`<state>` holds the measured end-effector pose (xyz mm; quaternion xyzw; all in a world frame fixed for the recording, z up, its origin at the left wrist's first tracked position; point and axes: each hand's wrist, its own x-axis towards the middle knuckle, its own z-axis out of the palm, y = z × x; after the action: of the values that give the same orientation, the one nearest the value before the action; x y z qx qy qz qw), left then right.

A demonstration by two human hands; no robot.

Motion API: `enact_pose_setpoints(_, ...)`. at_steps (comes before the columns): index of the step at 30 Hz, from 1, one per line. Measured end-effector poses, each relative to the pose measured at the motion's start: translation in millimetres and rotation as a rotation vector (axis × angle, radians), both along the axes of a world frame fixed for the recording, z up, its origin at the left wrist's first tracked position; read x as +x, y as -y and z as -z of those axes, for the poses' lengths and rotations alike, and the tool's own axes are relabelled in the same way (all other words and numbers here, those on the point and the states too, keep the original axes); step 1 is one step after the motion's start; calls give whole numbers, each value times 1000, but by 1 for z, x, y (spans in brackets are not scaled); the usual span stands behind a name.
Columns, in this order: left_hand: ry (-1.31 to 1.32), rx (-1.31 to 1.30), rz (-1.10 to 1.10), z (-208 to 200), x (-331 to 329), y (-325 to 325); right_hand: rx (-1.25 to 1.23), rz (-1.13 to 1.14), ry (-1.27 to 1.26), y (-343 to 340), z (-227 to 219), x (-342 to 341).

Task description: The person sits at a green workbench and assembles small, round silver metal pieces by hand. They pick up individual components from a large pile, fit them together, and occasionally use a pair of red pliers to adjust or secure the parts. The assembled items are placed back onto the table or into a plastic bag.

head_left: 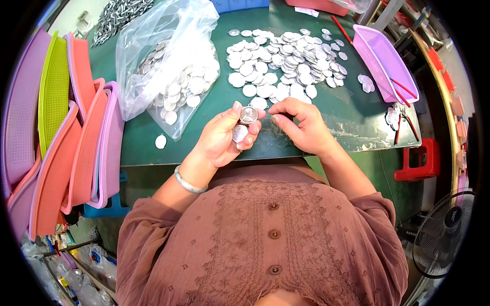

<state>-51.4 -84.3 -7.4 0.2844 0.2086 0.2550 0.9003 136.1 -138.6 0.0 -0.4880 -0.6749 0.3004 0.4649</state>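
Note:
My left hand (213,138), a pale bangle at its wrist, is closed around round silver medallions just above the table's near edge. One upper medallion (248,115) shows a raised design, and a lower medallion (240,133) rests against the fingers. Close beside them, my right hand (309,130) has thumb and forefinger pinched together; whatever lies between them is too small to make out. Beyond both hands spreads a heap of silver medallions (301,64), several with small loops. A single medallion (161,141) lies apart at the left.
A clear plastic bag (148,86) spills medallions onto the green table (199,148). Stacked plastic baskets (81,158) crowd the left side. At the right are a purple basket (375,56), red-handled pliers (403,122), a red stool (421,162) and a fan (444,234). Metal pieces (120,18) are heaped far left.

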Motion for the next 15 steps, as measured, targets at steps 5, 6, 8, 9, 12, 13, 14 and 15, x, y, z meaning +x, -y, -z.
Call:
enact_pose_setpoints(5,4,-43,-12,1,-2,0,16,-14,33,0,1,0)
enact_pose_setpoints(6,0,-56,-15,1,-2,0,25,-17,41,0,2,-1)
enact_pose_setpoints(8,13,-65,-12,0,-3,0,0,-21,60,1,1,-1)
enact_pose_setpoints(9,19,-69,-10,0,-2,0,-12,-21,70,1,0,0)
enact_pose_setpoints(12,10,-47,-15,-1,-1,0,-14,-15,72,2,0,1)
enact_pose_setpoints(13,4,-53,-22,-2,-1,0,-11,-19,76,2,1,1)
enact_pose_setpoints(14,-2,-59,-27,-3,-1,0,-9,-23,79,2,1,2)
enact_pose_setpoints(15,-8,-66,-32,-4,-1,0,-7,-26,83,2,2,2)
